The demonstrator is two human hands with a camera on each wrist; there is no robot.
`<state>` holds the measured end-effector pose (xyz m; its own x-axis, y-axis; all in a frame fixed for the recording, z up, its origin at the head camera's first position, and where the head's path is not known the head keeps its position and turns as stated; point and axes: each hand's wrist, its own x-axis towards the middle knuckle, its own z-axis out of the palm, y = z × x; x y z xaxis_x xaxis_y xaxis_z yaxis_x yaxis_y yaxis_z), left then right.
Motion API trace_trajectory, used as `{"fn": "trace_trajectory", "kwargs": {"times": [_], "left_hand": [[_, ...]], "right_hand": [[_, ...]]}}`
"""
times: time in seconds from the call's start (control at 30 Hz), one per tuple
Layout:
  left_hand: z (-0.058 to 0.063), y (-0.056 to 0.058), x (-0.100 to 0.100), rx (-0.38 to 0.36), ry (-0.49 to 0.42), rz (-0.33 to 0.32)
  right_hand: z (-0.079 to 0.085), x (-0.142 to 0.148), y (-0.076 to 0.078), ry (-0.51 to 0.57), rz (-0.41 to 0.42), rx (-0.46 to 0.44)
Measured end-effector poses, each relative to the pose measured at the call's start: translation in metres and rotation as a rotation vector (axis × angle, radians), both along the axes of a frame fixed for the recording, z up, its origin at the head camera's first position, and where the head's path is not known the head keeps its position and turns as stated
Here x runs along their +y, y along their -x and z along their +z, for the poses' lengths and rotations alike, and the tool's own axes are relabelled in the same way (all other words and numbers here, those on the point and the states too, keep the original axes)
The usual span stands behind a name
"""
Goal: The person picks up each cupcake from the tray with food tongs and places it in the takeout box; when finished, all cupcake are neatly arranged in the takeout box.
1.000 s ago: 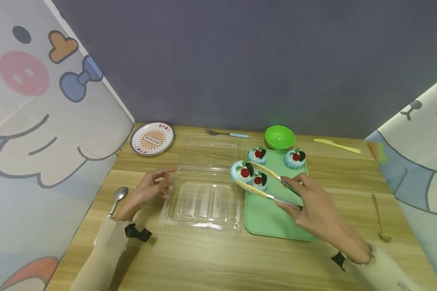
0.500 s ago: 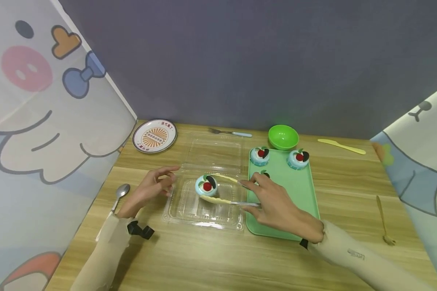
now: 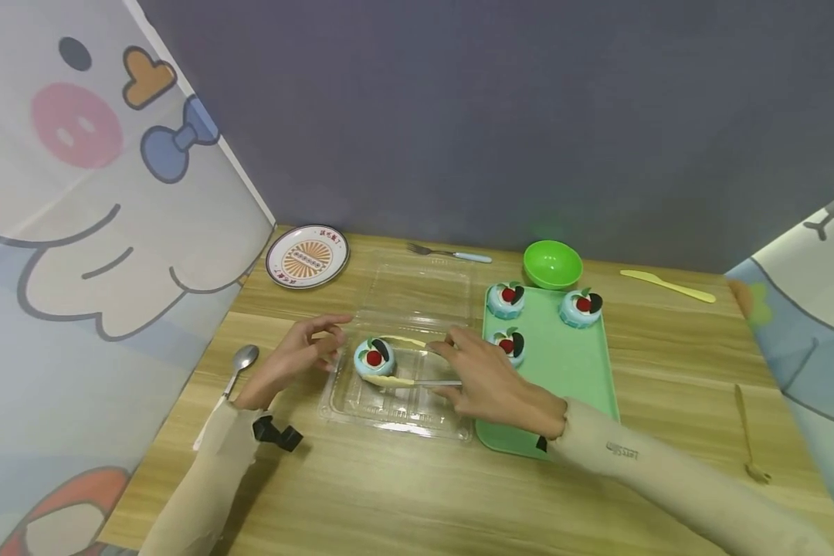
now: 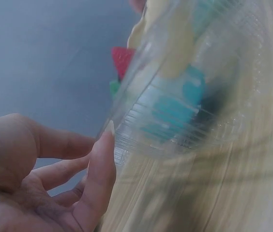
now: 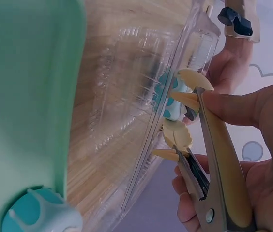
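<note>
Tongs (image 3: 406,382) and one cupcake (image 3: 374,361) have shifted left from over the tray (image 3: 563,371) into the container (image 3: 420,423), between the right hand (image 3: 486,378), gripping the tongs, and left hand (image 3: 300,355) at the container's edge, its grip unclear; placement appears nearly complete.

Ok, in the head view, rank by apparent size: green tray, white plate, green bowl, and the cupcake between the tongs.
Largest to smallest:
1. Green tray, partly covered yet clearly biggest
2. White plate
3. Green bowl
4. Cupcake
</note>
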<state>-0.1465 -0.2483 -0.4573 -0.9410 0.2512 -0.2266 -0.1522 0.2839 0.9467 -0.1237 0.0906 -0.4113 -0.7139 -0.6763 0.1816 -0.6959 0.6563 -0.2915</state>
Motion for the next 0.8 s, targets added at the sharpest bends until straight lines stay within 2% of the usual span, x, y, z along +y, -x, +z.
{"fn": "trace_trajectory", "kwargs": {"times": [0.23, 0.5, 0.8], "left_hand": [[-0.001, 0.001, 0.0, -0.002, -0.01, -0.015], [-0.004, 0.002, -0.002, -0.003, -0.006, 0.003], [-0.003, 0.001, 0.0, -0.011, -0.007, 0.004]], "right_hand": [[-0.004, -0.008, 0.005, -0.029, -0.009, 0.001], [-0.007, -0.008, 0.01, -0.009, -0.004, -0.015], [-0.014, -0.007, 0.009, -0.007, -0.013, -0.039]]}}
